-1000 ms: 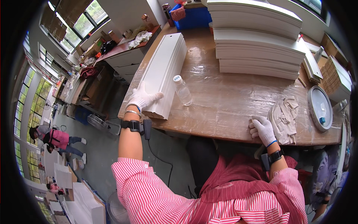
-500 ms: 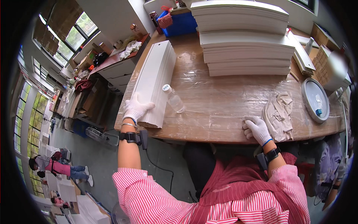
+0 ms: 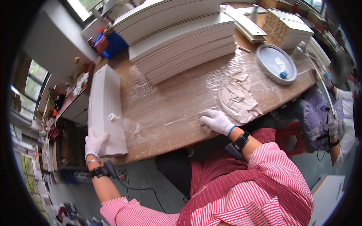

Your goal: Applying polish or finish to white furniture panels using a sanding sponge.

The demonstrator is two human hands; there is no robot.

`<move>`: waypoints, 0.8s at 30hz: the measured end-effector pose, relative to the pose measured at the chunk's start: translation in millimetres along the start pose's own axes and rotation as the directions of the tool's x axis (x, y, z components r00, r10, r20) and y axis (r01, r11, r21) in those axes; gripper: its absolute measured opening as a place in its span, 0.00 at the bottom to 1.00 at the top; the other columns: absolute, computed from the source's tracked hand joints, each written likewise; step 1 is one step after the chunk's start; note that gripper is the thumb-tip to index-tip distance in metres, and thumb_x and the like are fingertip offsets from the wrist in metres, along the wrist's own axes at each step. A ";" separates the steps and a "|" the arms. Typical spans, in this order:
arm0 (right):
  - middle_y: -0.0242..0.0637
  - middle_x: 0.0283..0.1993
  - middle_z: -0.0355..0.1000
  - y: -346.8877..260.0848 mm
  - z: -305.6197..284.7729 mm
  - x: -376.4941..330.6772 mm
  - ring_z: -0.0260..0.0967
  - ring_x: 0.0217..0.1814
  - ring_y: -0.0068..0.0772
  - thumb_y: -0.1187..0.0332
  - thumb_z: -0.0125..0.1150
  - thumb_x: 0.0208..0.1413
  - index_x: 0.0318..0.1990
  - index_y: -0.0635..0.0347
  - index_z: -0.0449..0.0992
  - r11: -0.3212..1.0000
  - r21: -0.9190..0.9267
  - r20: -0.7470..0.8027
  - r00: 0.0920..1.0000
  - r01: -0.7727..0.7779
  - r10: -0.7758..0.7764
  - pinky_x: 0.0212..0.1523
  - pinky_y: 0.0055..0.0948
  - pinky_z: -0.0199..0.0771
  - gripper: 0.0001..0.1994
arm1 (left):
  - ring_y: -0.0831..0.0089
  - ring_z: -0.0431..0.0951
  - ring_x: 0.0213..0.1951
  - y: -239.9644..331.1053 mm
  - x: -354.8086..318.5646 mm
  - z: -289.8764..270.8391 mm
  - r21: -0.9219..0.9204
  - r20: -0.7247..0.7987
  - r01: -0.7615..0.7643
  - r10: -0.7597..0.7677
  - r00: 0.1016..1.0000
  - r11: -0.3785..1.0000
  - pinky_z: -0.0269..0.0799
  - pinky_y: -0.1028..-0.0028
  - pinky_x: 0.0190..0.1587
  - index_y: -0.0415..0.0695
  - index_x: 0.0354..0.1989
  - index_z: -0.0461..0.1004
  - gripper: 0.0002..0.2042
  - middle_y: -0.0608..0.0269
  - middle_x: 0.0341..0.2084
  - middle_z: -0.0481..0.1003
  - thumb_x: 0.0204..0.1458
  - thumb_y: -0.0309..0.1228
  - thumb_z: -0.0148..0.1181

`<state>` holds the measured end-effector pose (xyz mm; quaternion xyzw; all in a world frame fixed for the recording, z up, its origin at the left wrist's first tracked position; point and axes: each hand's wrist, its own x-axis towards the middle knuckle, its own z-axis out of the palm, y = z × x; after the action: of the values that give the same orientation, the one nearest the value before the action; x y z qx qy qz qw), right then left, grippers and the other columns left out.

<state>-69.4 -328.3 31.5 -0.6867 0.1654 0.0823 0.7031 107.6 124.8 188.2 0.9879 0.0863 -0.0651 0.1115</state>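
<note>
My left hand (image 3: 95,143), in a white glove, grips the near end of a long white flat panel (image 3: 103,105) that lies along the left edge of the wooden table (image 3: 181,98). My right hand (image 3: 215,121), also gloved, rests flat on the table near its front edge, fingers spread, holding nothing. A crumpled beige cloth (image 3: 238,98) lies just right of that hand. A clear plastic bottle (image 3: 122,122) lies on its side between the two hands, beside the panel.
A tall stack of white panels (image 3: 177,41) fills the back of the table. A round grey tray (image 3: 274,63) sits at the right, a perforated white box (image 3: 286,26) behind it. Another person's gloved hand (image 3: 332,122) shows at far right.
The view has swung right and closer. My left hand stays on the panel's near end and my right hand stays flat on the table by the cloth.
</note>
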 end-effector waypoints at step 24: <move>0.39 0.44 0.76 28.3 -292.6 -23.1 0.72 0.48 0.47 0.53 0.65 0.54 0.44 0.45 0.84 0.466 -0.693 -0.721 0.534 -0.550 -0.442 0.49 0.47 0.72 0.14 | 0.48 0.71 0.60 300.5 102.3 92.0 -0.089 -0.480 -0.552 0.451 0.753 0.829 0.67 0.64 0.63 0.43 0.60 0.75 0.23 0.42 0.59 0.70 0.53 0.30 0.66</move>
<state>-135.6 -615.0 12.3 -0.8818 0.4394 -0.1601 0.0610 253.1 -169.0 146.9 0.9434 -0.1539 0.2018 0.2135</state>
